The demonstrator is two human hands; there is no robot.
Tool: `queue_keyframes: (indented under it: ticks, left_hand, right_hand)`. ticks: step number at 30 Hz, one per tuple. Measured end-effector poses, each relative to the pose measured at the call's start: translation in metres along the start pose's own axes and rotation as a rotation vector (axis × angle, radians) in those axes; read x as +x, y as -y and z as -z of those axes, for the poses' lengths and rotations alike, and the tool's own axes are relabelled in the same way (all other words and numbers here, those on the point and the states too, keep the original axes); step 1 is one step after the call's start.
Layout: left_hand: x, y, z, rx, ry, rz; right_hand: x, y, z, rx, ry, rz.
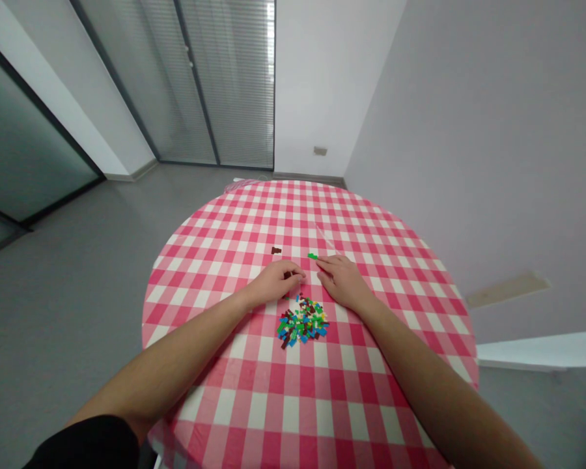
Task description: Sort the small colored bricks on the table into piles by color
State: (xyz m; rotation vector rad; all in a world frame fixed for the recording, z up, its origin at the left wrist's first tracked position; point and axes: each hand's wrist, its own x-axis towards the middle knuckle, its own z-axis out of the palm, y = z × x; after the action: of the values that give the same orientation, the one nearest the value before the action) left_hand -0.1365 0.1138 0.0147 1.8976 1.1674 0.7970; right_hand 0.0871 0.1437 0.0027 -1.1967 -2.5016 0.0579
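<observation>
A loose pile of small toy building bricks [303, 324], in green, blue, brown, white, red and yellow, lies on the table in front of me. Just beyond it, my left hand [277, 281] is curled with thumb and fingers drawn together. A dark brown brick [288, 275] shows partly between them; the fingers hide the rest. My right hand [340, 279] rests across from it, fingers stretched forward. Its index fingertip touches a small cluster of green bricks [312, 256]. Farther left, beyond my left hand, sits a small group of brown bricks [276, 250].
A pink-and-white checked tablecloth [293, 397] covers the round table. Past its far edge are a wall with a socket plate [320, 151] and glass panels with blinds [229, 85]. A plain wall [493, 143] stands close on the right.
</observation>
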Motion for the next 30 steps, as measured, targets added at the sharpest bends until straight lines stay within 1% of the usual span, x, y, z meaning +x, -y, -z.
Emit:
queue_keyframes:
  ticks: [5, 8, 11, 13, 15, 18, 21, 24, 30]
  left_hand:
    - [0.000, 0.001, 0.000, 0.000, -0.002, -0.004]
    - [0.000, 0.002, 0.000, -0.008, 0.011, -0.008]
    - [-0.001, 0.002, 0.001, -0.028, 0.075, -0.007]
    - [-0.002, 0.001, 0.001, -0.028, 0.108, -0.023]
    - [-0.002, 0.001, 0.002, -0.022, 0.116, -0.039]
    - [-0.001, 0.000, 0.002, -0.015, 0.121, -0.033]
    - [0.000, 0.001, 0.002, -0.003, 0.122, -0.024]
    - [0.000, 0.005, 0.003, -0.012, 0.134, -0.028]
    - [0.001, 0.013, 0.003, -0.044, 0.144, -0.012]
  right_hand:
    - [0.002, -0.002, -0.004, -0.016, 0.011, 0.002]
    - [0.002, -0.002, -0.004, 0.013, -0.001, 0.011]
    - [0.001, -0.001, 0.001, 0.112, -0.028, -0.007]
    - [-0.001, 0.002, 0.007, 0.230, -0.012, -0.028]
    - [-0.004, 0.005, 0.015, 0.393, 0.085, -0.036]
    - [-0.007, 0.008, 0.024, 0.614, 0.309, -0.004]
    - [-0.007, 0.008, 0.030, 0.677, 0.451, 0.069]
    - [-0.006, 0.007, 0.033, 0.647, 0.504, 0.129]
    - [-0.006, 0.009, 0.037, 0.596, 0.531, 0.193]
